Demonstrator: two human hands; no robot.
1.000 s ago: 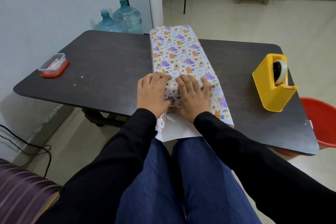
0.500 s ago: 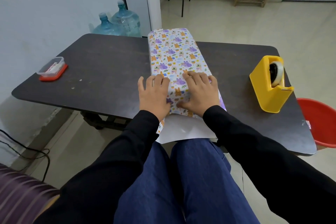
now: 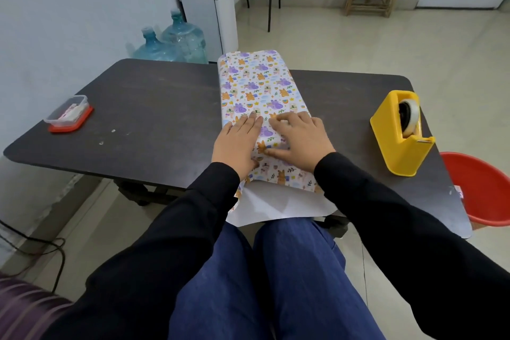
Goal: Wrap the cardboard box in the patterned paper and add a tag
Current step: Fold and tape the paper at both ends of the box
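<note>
Your left hand (image 3: 236,141) lies flat on the patterned paper (image 3: 256,83), fingers straight and close together, pressing down near its left edge. Your right hand (image 3: 302,136) presses just beside it, fingers stretched out and thumb spread. Neither hand grips anything. The paper covers the cardboard box, which is hidden beneath it, and the bundle lies lengthwise across the middle of the dark desk (image 3: 154,107), from the near edge to the far one. A white flap (image 3: 278,204) of the paper's underside hangs over the near edge toward your lap. A yellow tape dispenser (image 3: 397,132) stands well apart on the right. A small clear container (image 3: 69,114) with a red base sits far left.
</note>
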